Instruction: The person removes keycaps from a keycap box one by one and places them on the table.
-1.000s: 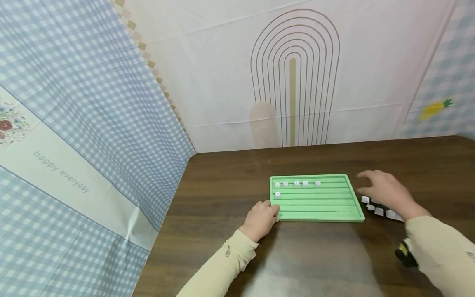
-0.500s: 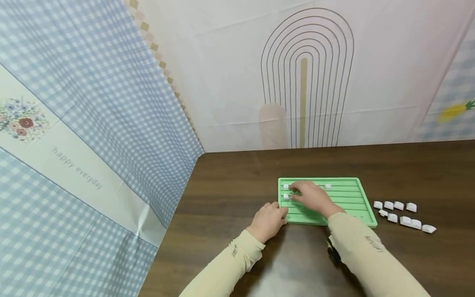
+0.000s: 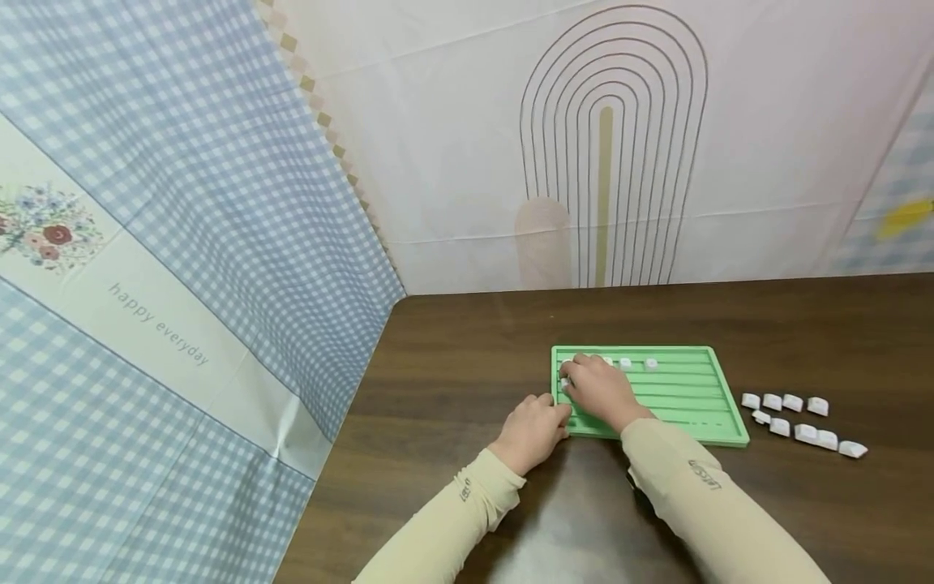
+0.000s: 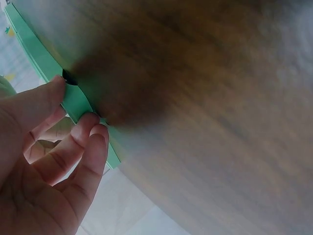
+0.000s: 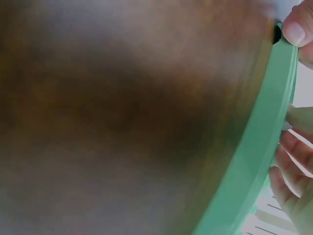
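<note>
A green ridged tray [image 3: 679, 397] lies on the table with several white keycaps in its upper rows, among them one keycap [image 3: 652, 365] standing apart at the right. My left hand [image 3: 533, 432] grips the tray's lower left corner. In the left wrist view, the thumb and fingers of that hand [image 4: 63, 147] pinch the green edge. Over the tray's left part, my right hand [image 3: 600, 391] reaches into the second row and covers some keycaps. The right wrist view shows its fingers [image 5: 293, 161] bent around a small white keycap [image 5: 286, 126], mostly hidden.
Right of the tray, loose white keycaps lie in two uneven rows, including one keycap [image 3: 817, 405] at the back and another keycap [image 3: 852, 448] at the front. The brown table [image 3: 452, 349] ends at a white patterned cloth [image 3: 452, 162] behind it.
My right hand has come from the loose keycaps at the right to the tray's left side, shifting slightly further left in the last half second. The left hand stays on the corner.
</note>
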Demonstrator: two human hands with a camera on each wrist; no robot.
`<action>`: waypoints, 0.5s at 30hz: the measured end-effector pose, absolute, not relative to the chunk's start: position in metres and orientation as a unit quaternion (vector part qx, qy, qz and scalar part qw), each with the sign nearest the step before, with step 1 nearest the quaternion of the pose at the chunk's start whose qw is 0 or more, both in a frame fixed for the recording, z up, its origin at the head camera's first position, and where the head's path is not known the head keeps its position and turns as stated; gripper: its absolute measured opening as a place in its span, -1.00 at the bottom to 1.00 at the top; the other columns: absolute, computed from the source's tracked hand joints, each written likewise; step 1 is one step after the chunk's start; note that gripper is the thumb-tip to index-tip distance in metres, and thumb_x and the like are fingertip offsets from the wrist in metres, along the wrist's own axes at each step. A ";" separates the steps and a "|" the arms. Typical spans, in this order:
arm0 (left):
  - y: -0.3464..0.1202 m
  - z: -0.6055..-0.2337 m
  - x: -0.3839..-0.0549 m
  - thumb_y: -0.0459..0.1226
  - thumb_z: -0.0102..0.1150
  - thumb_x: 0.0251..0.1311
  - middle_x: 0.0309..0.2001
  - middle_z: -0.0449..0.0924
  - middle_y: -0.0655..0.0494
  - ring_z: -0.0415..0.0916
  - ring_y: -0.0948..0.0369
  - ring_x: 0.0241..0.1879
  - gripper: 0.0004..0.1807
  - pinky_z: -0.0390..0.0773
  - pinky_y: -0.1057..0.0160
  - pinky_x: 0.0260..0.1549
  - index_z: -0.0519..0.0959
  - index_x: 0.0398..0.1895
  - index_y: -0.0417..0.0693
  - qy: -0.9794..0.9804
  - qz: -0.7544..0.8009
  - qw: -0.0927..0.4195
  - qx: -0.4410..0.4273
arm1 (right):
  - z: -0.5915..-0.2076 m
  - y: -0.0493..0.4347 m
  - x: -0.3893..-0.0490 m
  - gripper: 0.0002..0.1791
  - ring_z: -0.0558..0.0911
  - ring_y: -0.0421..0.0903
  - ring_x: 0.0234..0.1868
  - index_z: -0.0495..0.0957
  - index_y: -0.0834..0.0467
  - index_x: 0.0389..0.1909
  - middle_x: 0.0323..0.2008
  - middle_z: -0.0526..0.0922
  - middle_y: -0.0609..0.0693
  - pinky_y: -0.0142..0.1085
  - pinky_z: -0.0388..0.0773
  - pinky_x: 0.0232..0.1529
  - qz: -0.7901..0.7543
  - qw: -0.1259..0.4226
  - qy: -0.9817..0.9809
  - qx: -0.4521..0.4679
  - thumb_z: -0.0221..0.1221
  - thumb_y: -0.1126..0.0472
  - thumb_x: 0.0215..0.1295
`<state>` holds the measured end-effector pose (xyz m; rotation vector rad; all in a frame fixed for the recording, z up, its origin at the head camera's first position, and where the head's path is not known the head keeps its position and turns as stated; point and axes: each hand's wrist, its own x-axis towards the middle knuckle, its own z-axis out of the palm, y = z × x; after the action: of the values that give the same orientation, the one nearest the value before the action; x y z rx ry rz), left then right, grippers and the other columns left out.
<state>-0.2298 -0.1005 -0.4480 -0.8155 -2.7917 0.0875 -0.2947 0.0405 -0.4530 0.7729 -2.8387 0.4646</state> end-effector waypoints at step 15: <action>-0.101 -0.445 -0.226 -0.13 0.23 0.10 -0.54 0.36 0.20 0.27 0.27 -0.56 -0.80 0.28 0.46 -0.56 0.41 -0.53 0.07 -0.962 0.003 0.072 -0.262 | -0.418 0.205 -0.279 -0.74 0.55 0.17 -0.12 0.56 0.16 -0.10 -0.12 0.59 0.18 0.02 0.51 -0.41 0.137 0.083 -0.970 0.185 0.14 0.18 0.20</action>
<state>-0.2259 -0.1013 -0.4452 -0.7870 -2.8927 0.0088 -0.2794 0.2050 -0.4178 0.5528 -2.8947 0.4091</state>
